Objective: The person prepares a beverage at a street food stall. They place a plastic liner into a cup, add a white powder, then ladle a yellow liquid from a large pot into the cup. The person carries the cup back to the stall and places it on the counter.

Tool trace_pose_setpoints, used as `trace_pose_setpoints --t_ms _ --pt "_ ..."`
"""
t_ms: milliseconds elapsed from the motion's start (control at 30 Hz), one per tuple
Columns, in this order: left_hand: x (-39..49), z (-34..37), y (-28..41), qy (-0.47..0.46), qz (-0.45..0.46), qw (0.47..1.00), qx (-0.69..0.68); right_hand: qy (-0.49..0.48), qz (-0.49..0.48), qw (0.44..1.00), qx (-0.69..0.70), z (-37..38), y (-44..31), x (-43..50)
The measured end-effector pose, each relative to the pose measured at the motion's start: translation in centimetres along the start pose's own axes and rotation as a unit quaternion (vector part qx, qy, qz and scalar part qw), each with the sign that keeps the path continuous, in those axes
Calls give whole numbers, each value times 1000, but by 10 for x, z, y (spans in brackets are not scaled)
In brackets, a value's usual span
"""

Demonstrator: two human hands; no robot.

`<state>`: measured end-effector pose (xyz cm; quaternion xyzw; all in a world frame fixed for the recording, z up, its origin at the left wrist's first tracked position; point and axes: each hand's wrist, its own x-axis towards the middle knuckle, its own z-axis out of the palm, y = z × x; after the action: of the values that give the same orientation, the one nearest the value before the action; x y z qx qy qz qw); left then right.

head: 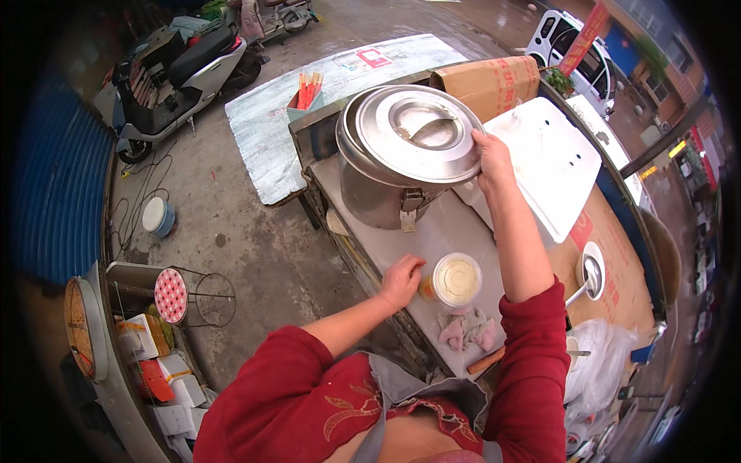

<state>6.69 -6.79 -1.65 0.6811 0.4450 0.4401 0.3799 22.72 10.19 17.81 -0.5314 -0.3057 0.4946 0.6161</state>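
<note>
My right hand (pixel 493 157) grips the right rim of a round stainless-steel lid (pixel 382 136), which lies shifted and slightly tilted over the mouth of a large metal pot (pixel 370 199). A metal latch hangs on the pot's near side. Lower down, my left hand (pixel 402 281) rests near the counter's left edge with its fingers loosely curled, beside a lidded clear plastic cup (pixel 457 279). Whether it touches the cup, I cannot tell. A crumpled pink and grey cloth (pixel 466 331) lies just below the cup.
A white foam lid (pixel 550 168) and a cardboard sheet (pixel 622 254) cover the counter's right part. On the cardboard sits a white bowl with a ladle (pixel 591 272). Behind the pot stand a chopsticks holder (pixel 305 103) and a folded cardboard box (pixel 489 84). A wooden handle (pixel 485 361) lies near my body.
</note>
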Motion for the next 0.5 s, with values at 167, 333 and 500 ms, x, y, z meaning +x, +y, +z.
trace_pose_setpoints --t_ms 167,333,500 --pt "1 -1 0 -7 3 1000 -4 -27 -53 994 -93 22 13 7" --pt "1 -2 2 -12 5 1000 -4 63 -105 955 -271 34 22 20" --pt "-2 0 -4 -5 -16 1000 -2 9 -61 973 -221 18 11 5"
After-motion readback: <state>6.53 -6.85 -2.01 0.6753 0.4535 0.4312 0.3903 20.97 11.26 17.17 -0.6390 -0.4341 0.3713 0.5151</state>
